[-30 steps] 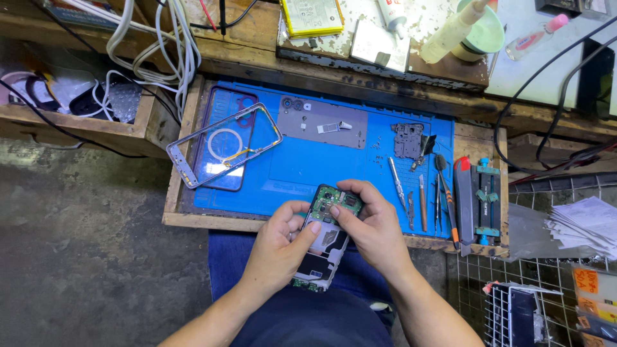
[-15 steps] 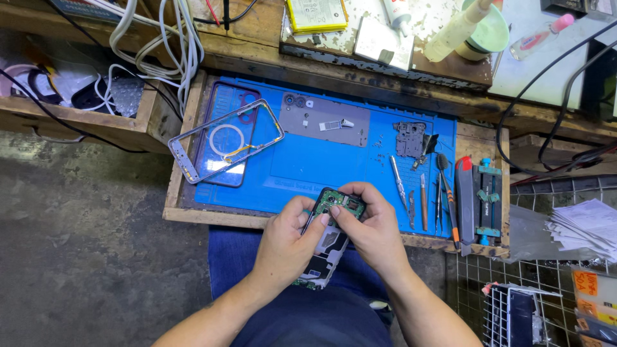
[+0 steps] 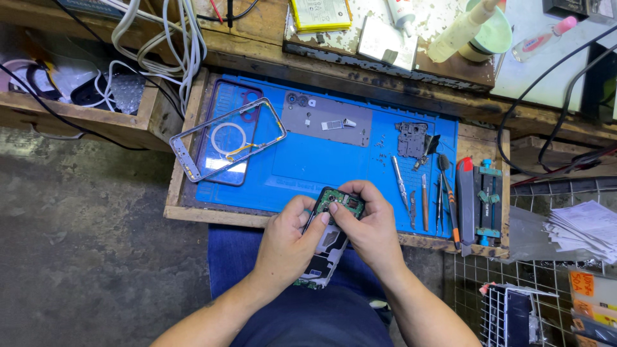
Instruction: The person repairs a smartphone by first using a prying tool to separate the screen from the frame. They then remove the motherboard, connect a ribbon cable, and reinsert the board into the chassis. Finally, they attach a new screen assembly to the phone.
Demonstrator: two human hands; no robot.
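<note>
Both forearms rise from the bottom edge and converge at centre. Left hand (image 3: 286, 241) curled, thumb reaching rightward. Right hand (image 3: 366, 225) arched beside it, fingers (image 3: 350, 191) bent; thumbs meet.

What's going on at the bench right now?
A person holds an opened phone in both hands over their lap, at the edge of a blue work mat. The left hand grips its side; the right hand presses its top end. A phone frame lies on the mat's left, and hand tools lie to the right.
</note>
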